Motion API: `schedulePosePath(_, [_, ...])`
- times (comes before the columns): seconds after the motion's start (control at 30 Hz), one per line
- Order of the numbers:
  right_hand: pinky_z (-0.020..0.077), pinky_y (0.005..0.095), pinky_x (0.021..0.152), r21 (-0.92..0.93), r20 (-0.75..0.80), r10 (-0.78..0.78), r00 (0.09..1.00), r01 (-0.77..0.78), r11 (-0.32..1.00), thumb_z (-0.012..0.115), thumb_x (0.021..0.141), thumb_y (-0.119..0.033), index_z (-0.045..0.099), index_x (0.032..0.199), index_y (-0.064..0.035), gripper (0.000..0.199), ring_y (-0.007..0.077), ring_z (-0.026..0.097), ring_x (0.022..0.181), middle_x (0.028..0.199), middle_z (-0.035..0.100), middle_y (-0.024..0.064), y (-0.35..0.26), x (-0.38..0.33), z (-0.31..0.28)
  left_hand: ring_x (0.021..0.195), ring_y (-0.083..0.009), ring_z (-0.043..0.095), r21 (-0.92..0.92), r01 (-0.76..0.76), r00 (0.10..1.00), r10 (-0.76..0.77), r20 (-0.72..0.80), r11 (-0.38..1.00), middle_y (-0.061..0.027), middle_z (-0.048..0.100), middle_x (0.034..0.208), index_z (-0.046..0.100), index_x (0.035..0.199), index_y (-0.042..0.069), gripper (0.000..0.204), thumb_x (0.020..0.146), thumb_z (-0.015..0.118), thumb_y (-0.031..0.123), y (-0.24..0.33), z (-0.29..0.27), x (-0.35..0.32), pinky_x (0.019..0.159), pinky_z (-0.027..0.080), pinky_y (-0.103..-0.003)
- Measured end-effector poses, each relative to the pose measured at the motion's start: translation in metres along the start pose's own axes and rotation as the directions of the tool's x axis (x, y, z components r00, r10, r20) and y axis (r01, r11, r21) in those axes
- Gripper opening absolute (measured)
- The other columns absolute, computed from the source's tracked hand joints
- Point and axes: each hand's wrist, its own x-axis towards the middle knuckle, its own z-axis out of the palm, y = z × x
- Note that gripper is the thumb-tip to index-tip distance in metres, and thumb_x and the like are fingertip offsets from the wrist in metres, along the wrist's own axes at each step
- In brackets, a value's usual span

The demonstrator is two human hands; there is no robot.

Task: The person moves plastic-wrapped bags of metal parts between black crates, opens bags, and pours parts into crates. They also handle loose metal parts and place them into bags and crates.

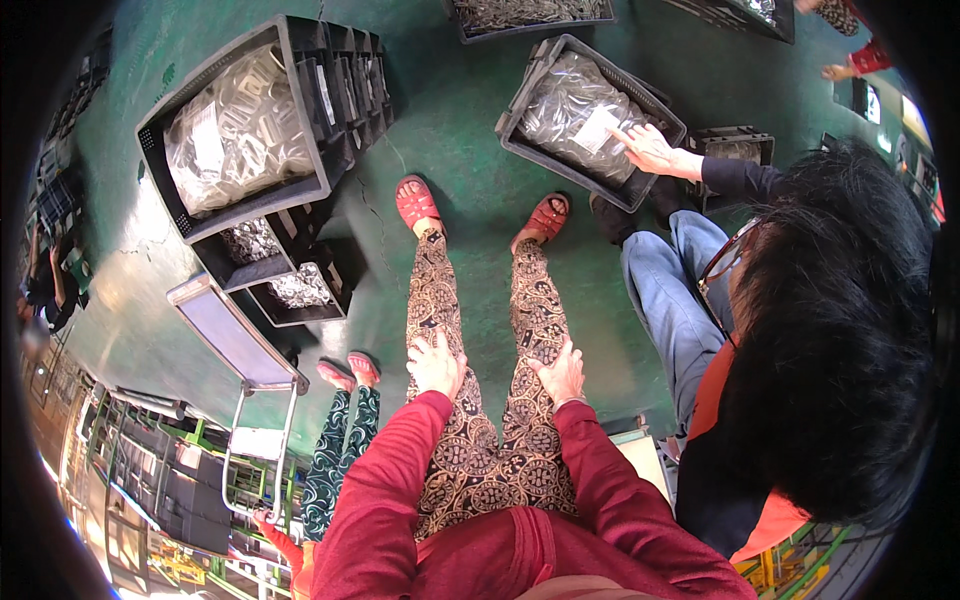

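From my remote seat, the large black crate (256, 216) at left looks filled already, and so does the black crate (566, 174) ahead to the right, its clear bag (560, 95) lying inside; what remains I can't judge. My left hand (437, 368) and right hand (562, 375) rest apart, fingers loosely spread on the patterned trousers (435, 295), holding nothing (a co-worker's hand (650, 150) reaches the bag's white label (594, 131)).

Matt cloth trousers (495, 465), glossy plastic bag (562, 110)
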Motion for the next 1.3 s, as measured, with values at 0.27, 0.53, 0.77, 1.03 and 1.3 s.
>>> schedulePosePath(0.27, [0.0435, 0.0529, 0.09, 0.008, -0.016, -0.025, 1.0, 0.025, 1.0, 0.081, 0.066, -0.045, 0.033, 0.14, -0.0101, 0.096, 0.0384, 0.049, 0.115, 0.122, 0.049, 0.0203, 0.005, 0.004, 0.0, 0.103, -0.0357, 0.049, 0.025, 0.006, 1.0, -0.005, -0.008, 1.0, -0.0201, 0.046, 0.117, 0.04, 0.141, 0.018, 0.073, 0.079, 0.062, 0.05, 0.003, 0.001, 0.0, 0.08, 0.045, -0.046])
schedulePosePath(0.53, [0.0424, 0.0538, 0.091, 0.022, -0.018, -0.032, 0.999, 0.033, 0.999, 0.081, 0.067, -0.043, 0.034, 0.14, -0.0089, 0.094, 0.0382, 0.049, 0.116, 0.121, 0.049, 0.0201, 0.005, 0.002, -0.005, 0.105, -0.0371, 0.048, -0.001, 0.008, 1.0, -0.008, -0.003, 1.0, -0.0209, 0.046, 0.117, 0.04, 0.142, 0.017, 0.074, 0.079, 0.063, 0.05, 0.005, 0.004, 0.0, 0.081, 0.045, -0.048])
schedulePosePath(0.77, [0.0422, 0.0537, 0.091, 0.026, -0.01, -0.039, 0.999, 0.039, 0.999, 0.081, 0.067, -0.043, 0.034, 0.14, -0.0092, 0.093, 0.0382, 0.049, 0.116, 0.122, 0.049, 0.0202, 0.008, 0.004, -0.002, 0.105, -0.0375, 0.049, -0.002, 0.014, 1.0, -0.014, -0.002, 1.0, -0.0229, 0.045, 0.12, 0.04, 0.141, 0.017, 0.073, 0.079, 0.063, 0.048, 0.006, 0.007, 0.0, 0.083, 0.045, -0.048])
schedulePosePath(1.03, [0.0418, 0.0548, 0.091, 0.034, -0.013, -0.046, 0.999, 0.047, 0.998, 0.081, 0.067, -0.043, 0.034, 0.14, -0.0106, 0.093, 0.0375, 0.048, 0.117, 0.123, 0.048, 0.0192, 0.01, 0.004, 0.001, 0.103, -0.037, 0.049, 0.025, 0.015, 1.0, -0.015, -0.015, 1.0, -0.0226, 0.046, 0.118, 0.041, 0.141, 0.019, 0.072, 0.079, 0.062, 0.049, 0.006, 0.008, 0.0, 0.081, 0.045, -0.047])
schedulePosePath(1.3, [0.0401, 0.0554, 0.094, 0.027, 0.01, -0.015, 1.0, 0.015, 1.0, 0.081, 0.068, -0.043, 0.033, 0.141, -0.011, 0.093, 0.0366, 0.047, 0.119, 0.125, 0.048, 0.0187, 0.006, 0.004, 0.001, 0.103, -0.0364, 0.049, 0.024, 0.007, 1.0, -0.007, -0.013, 1.0, -0.0225, 0.046, 0.119, 0.04, 0.142, 0.018, 0.074, 0.08, 0.062, 0.049, 0.004, 0.012, 0.0, 0.081, 0.045, -0.046])
